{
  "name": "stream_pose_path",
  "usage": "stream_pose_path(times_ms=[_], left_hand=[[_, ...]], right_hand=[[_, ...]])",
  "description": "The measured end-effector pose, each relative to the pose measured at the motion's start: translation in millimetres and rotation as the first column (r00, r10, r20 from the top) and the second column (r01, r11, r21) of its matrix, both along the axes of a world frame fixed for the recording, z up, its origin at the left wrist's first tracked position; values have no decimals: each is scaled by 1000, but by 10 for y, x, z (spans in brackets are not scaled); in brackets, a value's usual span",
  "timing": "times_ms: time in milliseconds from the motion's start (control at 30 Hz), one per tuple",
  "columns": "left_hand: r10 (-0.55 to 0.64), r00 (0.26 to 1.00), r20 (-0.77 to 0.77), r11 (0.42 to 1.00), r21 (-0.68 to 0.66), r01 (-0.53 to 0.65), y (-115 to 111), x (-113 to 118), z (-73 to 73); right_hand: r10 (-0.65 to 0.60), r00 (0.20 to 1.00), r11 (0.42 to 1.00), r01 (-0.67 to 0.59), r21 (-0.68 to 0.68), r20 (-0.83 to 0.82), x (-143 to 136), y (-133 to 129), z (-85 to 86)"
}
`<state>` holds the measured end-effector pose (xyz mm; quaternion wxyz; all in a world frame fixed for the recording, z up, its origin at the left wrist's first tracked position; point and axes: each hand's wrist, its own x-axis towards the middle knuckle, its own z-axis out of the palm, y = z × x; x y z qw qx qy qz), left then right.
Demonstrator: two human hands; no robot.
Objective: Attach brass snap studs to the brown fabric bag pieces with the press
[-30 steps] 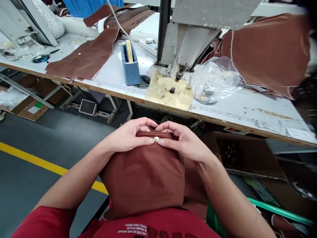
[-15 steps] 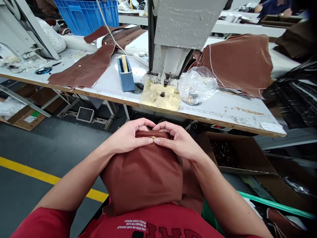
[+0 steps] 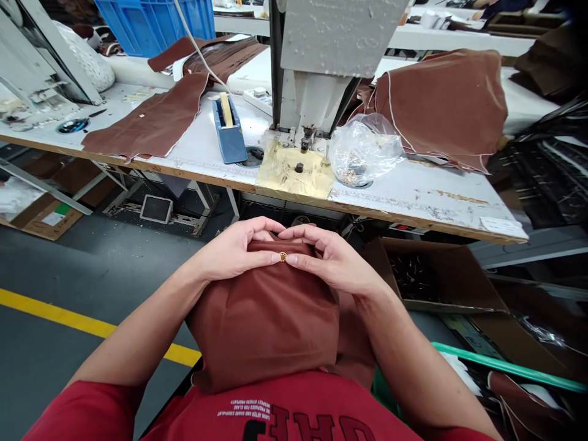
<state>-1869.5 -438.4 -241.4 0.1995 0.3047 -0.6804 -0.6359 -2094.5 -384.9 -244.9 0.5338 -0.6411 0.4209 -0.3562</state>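
A brown leather-like piece (image 3: 271, 324) drapes over my lap, its upper edge raised between both hands. My left hand (image 3: 234, 251) is closed on that edge, thumb on the near face and fingers curled behind. My right hand (image 3: 328, 257) grips the same edge in a mirrored hold. Between the two thumb tips sits a small round gold metal snap (image 3: 283, 257) on the brown piece; both thumbs touch it. Beyond the hands, a press machine (image 3: 305, 138) stands at the table edge, its lower die on a yellow-taped patch (image 3: 294, 177).
On the white table (image 3: 427, 205) lie a blue tape dispenser (image 3: 229, 135), brown pieces (image 3: 147, 119) at left, a brown stack (image 3: 441, 110) at right and a clear plastic bag (image 3: 365, 147) of small metal parts. A cardboard box (image 3: 450, 303) stands below right. A blue crate (image 3: 156, 27) is behind.
The head view has shifted slightly, so the table sits a little higher. Both hands keep their hold on the brown piece, with the thumbs still at the gold snap.
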Motion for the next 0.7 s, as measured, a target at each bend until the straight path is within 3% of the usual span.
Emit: stream_pose_path(times_ms=[233, 700], left_hand=[[47, 999, 26, 998, -47, -45, 20, -15, -48], [39, 998, 47, 998, -56, -36, 16, -9, -72]], right_hand=[[-28, 1000, 999, 28, 34, 9, 18, 2, -91], [-40, 999, 999, 40, 25, -2, 27, 6, -111]])
